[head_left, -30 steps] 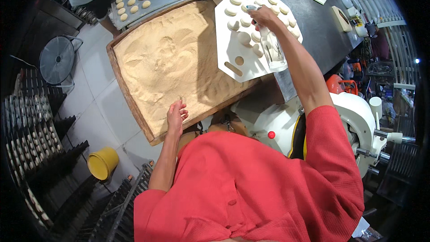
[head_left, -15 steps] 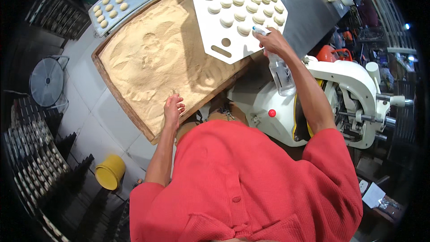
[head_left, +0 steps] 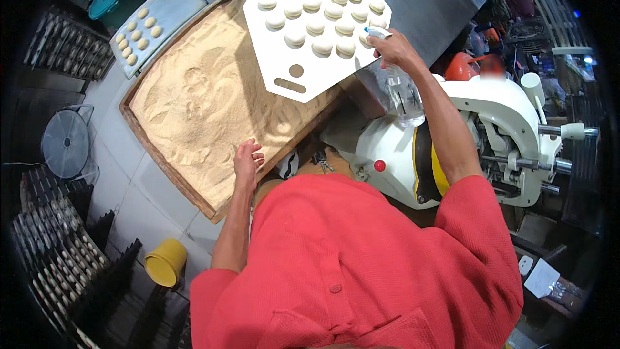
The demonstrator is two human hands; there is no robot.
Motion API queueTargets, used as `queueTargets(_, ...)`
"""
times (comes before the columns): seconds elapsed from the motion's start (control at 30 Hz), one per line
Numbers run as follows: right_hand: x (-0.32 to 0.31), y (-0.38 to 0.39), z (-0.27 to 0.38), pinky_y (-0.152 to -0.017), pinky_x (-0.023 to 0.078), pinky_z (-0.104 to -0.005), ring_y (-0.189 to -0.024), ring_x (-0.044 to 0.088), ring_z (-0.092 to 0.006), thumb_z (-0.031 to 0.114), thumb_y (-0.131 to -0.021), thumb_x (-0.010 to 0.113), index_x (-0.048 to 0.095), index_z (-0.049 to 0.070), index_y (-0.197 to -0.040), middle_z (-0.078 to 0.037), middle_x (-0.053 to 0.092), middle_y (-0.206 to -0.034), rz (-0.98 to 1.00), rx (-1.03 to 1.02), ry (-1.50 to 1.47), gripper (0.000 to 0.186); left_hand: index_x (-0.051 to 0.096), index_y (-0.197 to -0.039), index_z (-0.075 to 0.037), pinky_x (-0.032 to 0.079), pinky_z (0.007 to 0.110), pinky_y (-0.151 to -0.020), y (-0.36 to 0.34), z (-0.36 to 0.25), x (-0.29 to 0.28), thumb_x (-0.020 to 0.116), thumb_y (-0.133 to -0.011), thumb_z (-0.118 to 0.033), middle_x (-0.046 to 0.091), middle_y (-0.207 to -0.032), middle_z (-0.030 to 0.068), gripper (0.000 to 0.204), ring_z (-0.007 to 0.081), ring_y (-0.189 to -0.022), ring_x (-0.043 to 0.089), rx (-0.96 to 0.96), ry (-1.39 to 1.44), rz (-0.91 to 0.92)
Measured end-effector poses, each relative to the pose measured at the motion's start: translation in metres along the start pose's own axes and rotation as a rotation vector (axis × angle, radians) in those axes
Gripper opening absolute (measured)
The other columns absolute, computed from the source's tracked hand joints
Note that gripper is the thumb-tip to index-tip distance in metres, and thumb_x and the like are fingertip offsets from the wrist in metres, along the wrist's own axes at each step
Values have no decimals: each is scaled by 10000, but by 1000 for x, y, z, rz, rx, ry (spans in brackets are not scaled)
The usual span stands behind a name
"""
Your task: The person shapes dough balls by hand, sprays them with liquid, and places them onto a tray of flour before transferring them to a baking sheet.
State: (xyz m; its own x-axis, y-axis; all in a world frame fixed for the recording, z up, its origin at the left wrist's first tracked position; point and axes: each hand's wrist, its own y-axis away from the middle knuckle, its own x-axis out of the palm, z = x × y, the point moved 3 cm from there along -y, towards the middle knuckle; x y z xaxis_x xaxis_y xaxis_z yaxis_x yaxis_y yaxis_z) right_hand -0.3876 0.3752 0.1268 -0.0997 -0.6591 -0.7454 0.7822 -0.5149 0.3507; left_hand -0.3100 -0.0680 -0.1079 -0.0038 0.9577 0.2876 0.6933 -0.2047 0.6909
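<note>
My right hand is wrapped round the neck of a clear spray bottle with a blue and white nozzle. The nozzle sits at the right edge of a white octagonal board, which carries rows of round dough balls. A round hole and a long slot are cut near the board's close edge. My left hand hovers by the near rim of a wooden tray full of pale crumbs. Nothing shows in it, and its fingers are loosely curled but apart.
A metal tray with several dough balls lies at the far left. A white machine with a red knob stands at my right, beside the steel table. On the tiled floor are a yellow bucket and loaded racks.
The view has shifted, so the board and wooden tray appear further left. My right hand keeps its grip on the spray bottle at the board's edge. My left hand has barely moved.
</note>
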Motion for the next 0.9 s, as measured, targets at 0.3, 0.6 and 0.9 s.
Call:
queueTargets(0.3,-55,-67,-17,-548,536,-376,-588,688,-233,313,-866,644,683,-92,-890,-158,703,-792,5,154,163,408,548,-1242,-51,508,295,-675,9,10,14,572,-1021,-353,590,-1018,56,376,131,-772,576,12,94,-145)
queueTargets(0.6,-87,-180,59,-583,559,-382,-603,700,-242,177,-807,554,680,-63,-791,-167,697,-746,-42,-21,62,272,561,-1238,-73,502,263,-638,17,-2,48,594,-1013,-336,611,-1050,61,348,124,-770,584,36,111,-220)
queueTargets(0.9,-21,-230,144,-634,571,-395,-667,726,-264,195,-807,500,688,-62,-803,-174,721,-791,243,-339,248,318,563,-1235,-80,510,270,-662,29,-7,64,605,-1008,-354,613,-1051,66,358,126,-789,591,85,158,-328)
